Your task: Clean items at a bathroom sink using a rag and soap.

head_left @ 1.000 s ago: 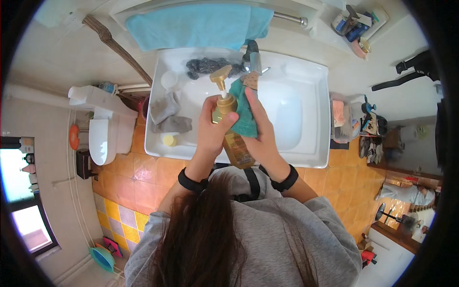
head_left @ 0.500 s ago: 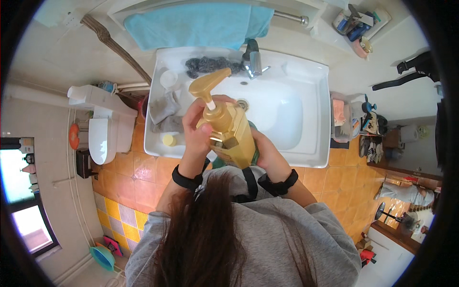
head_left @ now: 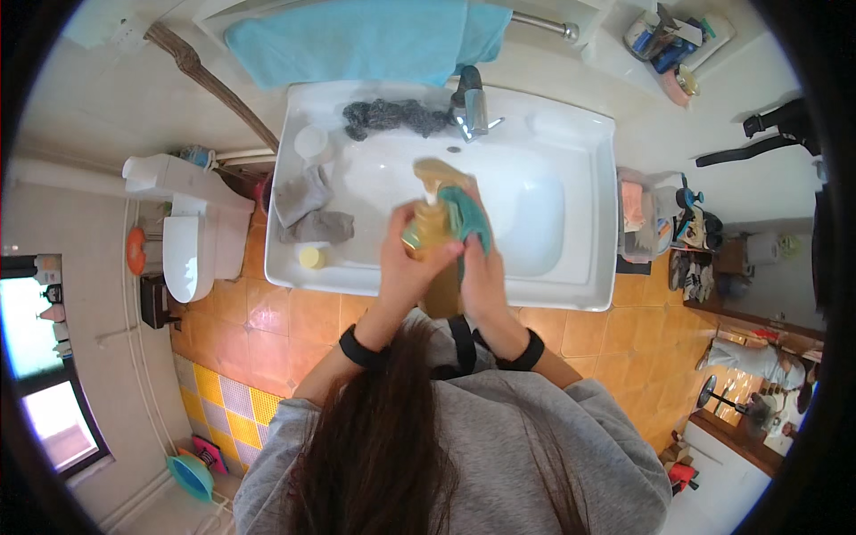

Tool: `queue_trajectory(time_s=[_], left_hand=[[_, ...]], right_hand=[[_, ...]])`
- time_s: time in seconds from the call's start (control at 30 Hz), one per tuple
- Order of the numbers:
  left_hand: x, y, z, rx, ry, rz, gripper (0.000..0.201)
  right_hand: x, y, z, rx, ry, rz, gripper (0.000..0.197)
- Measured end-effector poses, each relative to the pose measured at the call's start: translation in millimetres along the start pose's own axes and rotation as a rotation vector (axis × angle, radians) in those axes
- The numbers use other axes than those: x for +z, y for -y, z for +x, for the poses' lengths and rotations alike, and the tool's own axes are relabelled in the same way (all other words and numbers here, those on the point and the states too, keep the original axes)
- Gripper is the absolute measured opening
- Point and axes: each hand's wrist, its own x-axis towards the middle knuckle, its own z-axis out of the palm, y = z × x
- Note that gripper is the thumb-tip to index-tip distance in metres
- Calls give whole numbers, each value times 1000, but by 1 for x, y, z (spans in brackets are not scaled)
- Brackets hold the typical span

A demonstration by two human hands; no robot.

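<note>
1. Room: bathroom by the look of it. Orange tile floor (head_left: 267, 308) shows along the near side of the white basin (head_left: 599, 201); a yellow-and-grey chequered mat (head_left: 234, 392) lies left of the basin and closer to the person's side.
2. Basin: wide, glossy, square in front of the person. Raised rim all round, so it probably doubles as a catch tray for drips.
3. Toilet (head_left: 183, 259): left of the basin, lid down.
4. Blue towel (head_left: 348, 40): draped on a metal rail (head_left: 546, 26) behind the basin, likely to dry within reach.
5. Gold pump bottle (head_left: 430, 228): held up in both hands, seen over the basin's near rim, pump end away from the torso. Looks braced two-handed because it's bulky.
6. Left hand (head_left: 403, 272): wrapped around the bottle's left side below the pump. Reads as the steadying grip.
7. Right hand (head_left: 486, 285): clamped on the green cloth (head_left: 468, 217), bunched against the bottle's right side so fabric, not skin, bears on it. Motion blur; can't tell pressure.
8. Small stuff: dark crumpled item (head_left: 392, 118) at basin's back, grey cloths (head_left: 323, 227) at its left, yellow round piece (head_left: 311, 258) front-left. Probably parked there to stay off the hands' spot.
</note>
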Motion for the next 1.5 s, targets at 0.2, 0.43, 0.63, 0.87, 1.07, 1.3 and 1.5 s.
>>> queue_trajectory(time_s=[0.2,0.43,0.63,0.87,1.07,1.3,1.5], left_hand=[[2,-4,-5,225,34,-47,68],[2,-17,4,71,-137,-290,66],[-2,-36,21,220,-131,-380,79],[1,-29,18,500,156,-121,82],[13,-34,9,355,103,-295,76],[6,-26,8,751,219,338,70],[4,5,15,876,313,534,64]], right_hand=[[-7,-5,16,118,233,280,43],[-1,-6,-3,-122,108,-233,47],[-21,-38,4,553,90,308,38],[-26,-58,14,1027,-26,957,41],[-28,-83,14,1036,150,895,38],[-37,-99,-7,867,229,944,38],[-49,-85,-7,966,97,880,29]])
